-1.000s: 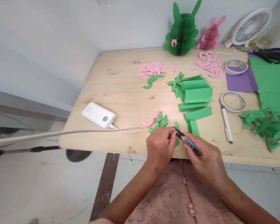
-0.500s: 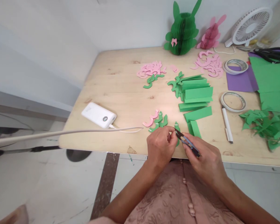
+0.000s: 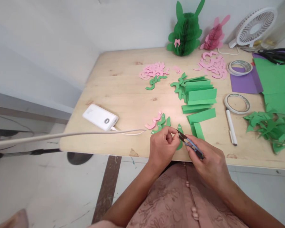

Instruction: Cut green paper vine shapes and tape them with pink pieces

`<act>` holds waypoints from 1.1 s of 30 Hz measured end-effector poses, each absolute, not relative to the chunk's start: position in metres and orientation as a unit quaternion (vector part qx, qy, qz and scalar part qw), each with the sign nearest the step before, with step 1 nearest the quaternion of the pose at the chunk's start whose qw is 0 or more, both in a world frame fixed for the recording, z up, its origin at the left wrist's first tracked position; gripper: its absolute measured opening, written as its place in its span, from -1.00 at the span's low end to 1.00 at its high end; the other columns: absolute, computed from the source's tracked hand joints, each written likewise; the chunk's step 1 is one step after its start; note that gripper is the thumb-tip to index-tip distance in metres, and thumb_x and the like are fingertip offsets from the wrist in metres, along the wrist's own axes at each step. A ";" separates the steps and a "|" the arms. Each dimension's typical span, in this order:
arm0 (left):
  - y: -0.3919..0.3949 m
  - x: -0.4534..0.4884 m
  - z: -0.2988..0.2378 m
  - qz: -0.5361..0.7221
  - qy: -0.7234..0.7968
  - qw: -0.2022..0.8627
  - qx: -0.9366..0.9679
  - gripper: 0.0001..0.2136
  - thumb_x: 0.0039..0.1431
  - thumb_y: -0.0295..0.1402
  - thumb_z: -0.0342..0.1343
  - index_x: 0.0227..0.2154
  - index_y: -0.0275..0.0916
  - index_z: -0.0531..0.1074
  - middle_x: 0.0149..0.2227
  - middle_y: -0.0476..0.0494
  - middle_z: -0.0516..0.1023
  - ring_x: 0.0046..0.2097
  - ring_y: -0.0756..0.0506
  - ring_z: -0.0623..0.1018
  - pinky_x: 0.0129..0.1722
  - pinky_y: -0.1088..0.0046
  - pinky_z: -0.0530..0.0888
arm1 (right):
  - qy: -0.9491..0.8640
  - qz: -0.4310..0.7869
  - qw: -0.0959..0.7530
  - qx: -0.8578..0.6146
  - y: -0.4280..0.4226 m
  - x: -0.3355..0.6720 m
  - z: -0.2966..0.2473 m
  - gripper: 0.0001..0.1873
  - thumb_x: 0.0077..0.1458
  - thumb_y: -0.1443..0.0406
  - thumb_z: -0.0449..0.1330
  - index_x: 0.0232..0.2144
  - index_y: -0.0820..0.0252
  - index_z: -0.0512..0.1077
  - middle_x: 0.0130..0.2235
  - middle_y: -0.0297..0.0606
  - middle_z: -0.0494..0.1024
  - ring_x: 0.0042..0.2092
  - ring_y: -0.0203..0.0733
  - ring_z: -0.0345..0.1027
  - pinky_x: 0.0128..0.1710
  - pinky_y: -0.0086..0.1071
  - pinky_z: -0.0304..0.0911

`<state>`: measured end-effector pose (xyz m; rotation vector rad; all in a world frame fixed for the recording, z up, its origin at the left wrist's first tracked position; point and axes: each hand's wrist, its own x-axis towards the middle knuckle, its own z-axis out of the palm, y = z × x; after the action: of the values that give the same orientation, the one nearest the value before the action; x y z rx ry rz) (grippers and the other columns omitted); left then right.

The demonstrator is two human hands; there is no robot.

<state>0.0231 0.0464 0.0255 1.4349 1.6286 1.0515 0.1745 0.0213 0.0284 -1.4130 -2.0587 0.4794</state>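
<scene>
At the near edge of the wooden table [image 3: 123, 95] my left hand [image 3: 162, 147] is closed in a pinch over a small green paper cutout [image 3: 180, 139]. My right hand [image 3: 207, 163] grips a dark, thin tool [image 3: 190, 144] that looks like tweezers, its tip touching the cutout next to my left fingertips. Just beyond my hands lie a few green and pink curled cutouts [image 3: 159, 123] and green paper strips [image 3: 199, 117].
A white power bank [image 3: 100, 117] with its cable lies to the left. Further back are pink cutout piles [image 3: 154, 70], a green strip stack [image 3: 197, 90], tape rolls [image 3: 237, 103], a white pen [image 3: 231, 126], green scraps [image 3: 268, 126], scissors [image 3: 275, 55], paper rabbits [image 3: 186, 30] and a fan [image 3: 255, 27].
My left thumb and fingers have shifted slightly on the green cutout. The tool and my right hand stay almost where they were.
</scene>
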 end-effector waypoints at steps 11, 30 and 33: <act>0.045 0.019 0.025 0.437 0.615 0.442 0.485 -0.88 0.03 -0.34 0.10 -0.47 -0.26 0.47 -0.68 0.12 0.25 -0.61 0.09 0.23 -0.60 0.60 0.21 | -0.766 0.186 0.299 -0.538 0.024 0.174 0.031 -0.71 0.21 0.35 0.06 -0.05 0.21 0.46 -0.13 -0.16 0.63 -0.15 -0.14 0.54 -0.17 -0.31 0.46; 0.045 0.018 0.025 0.458 0.612 0.429 0.481 -0.80 0.06 -0.36 0.15 -0.22 -0.26 0.46 -0.59 0.08 0.35 -0.54 0.06 0.37 -0.53 0.59 0.35 | -0.708 0.253 0.318 -0.578 0.025 0.174 0.034 -0.70 0.13 0.31 0.13 -0.10 0.15 0.52 -0.15 -0.23 0.64 -0.19 -0.12 0.56 -0.17 -0.32 0.48; 0.046 0.017 0.023 0.450 0.611 0.436 0.483 -0.78 0.05 -0.35 0.16 -0.21 -0.26 0.47 -0.60 0.10 0.32 -0.55 0.06 0.36 -0.53 0.58 0.34 | -0.710 0.251 0.320 -0.575 0.025 0.174 0.033 -0.70 0.13 0.30 0.13 -0.09 0.14 0.51 -0.14 -0.22 0.64 -0.18 -0.11 0.56 -0.17 -0.31 0.48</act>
<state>0.0170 0.0464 0.0228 1.2019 1.5213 1.1206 0.1739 0.0246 0.0329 -1.5115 -1.8652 0.6610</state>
